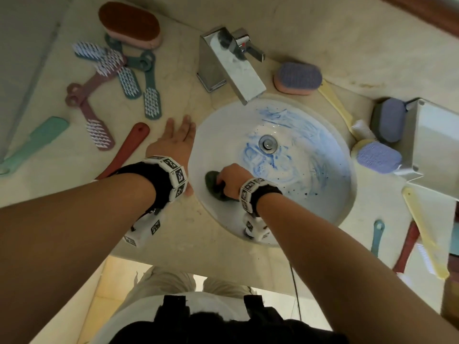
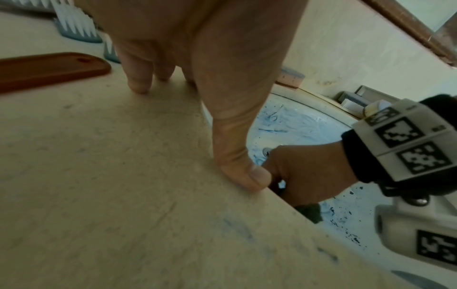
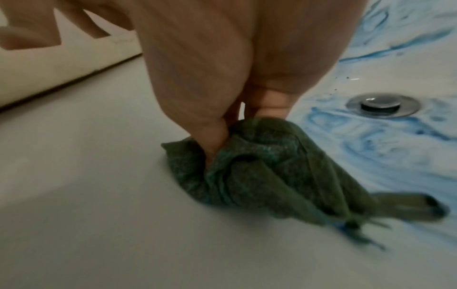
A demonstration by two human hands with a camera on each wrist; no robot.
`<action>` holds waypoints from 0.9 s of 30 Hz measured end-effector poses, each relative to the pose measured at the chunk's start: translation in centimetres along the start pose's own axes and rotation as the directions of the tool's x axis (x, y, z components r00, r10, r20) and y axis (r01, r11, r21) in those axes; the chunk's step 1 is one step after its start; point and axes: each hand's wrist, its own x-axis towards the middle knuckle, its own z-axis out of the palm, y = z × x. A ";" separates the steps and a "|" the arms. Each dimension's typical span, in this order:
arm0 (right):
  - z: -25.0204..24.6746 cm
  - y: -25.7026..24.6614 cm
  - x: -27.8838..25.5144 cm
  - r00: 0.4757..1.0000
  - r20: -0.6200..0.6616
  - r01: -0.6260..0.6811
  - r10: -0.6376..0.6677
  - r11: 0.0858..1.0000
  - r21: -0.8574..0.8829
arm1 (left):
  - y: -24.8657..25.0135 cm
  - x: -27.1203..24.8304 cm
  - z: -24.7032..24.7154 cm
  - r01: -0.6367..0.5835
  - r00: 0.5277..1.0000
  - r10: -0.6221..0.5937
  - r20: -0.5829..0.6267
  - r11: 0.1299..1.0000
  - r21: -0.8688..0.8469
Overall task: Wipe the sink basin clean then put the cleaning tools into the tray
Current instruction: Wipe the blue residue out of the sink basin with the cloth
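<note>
The round white sink basin (image 1: pixel 323 194) is smeared with blue stains around its drain (image 1: pixel 267 143). My right hand (image 1: pixel 232 178) grips a bunched dark green cloth (image 1: pixel 215 186) and presses it on the basin's near left wall. In the right wrist view the cloth (image 3: pixel 259 172) lies crumpled under my thumb and fingers, beside the blue smears and the drain (image 3: pixel 380 105). My left hand (image 1: pixel 177 140) rests flat, fingers spread, on the counter at the basin's left rim; its thumb (image 2: pixel 237 156) lies along the rim. The white tray (image 1: pixel 437 145) stands at the right.
A chrome faucet (image 1: pixel 228 65) overhangs the basin's far side. Several brushes (image 1: pixel 99 130) and a red-topped sponge (image 1: pixel 129 24) lie on the counter at the left. Purple sponges (image 1: pixel 298 78) and yellow, red and teal handles (image 1: pixel 422 234) crowd the right side by the tray.
</note>
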 end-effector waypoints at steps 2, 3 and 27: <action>-0.2 -0.7 0.7 1.000 -0.019 0.003 -0.002 1.000 0.013 | -0.1 0.0 0.1 -0.002 1.000 0.002 0.001 1.000 -0.009; -0.1 -0.7 0.8 1.000 -0.021 0.003 -0.003 1.000 0.005 | -0.1 0.0 0.0 -0.004 1.000 0.004 -0.001 1.000 -0.013; -0.4 7.4 3.3 0.965 0.005 0.252 -0.262 0.923 -0.292 | 0.8 -0.8 -1.2 0.056 0.995 -0.053 0.090 0.998 -0.031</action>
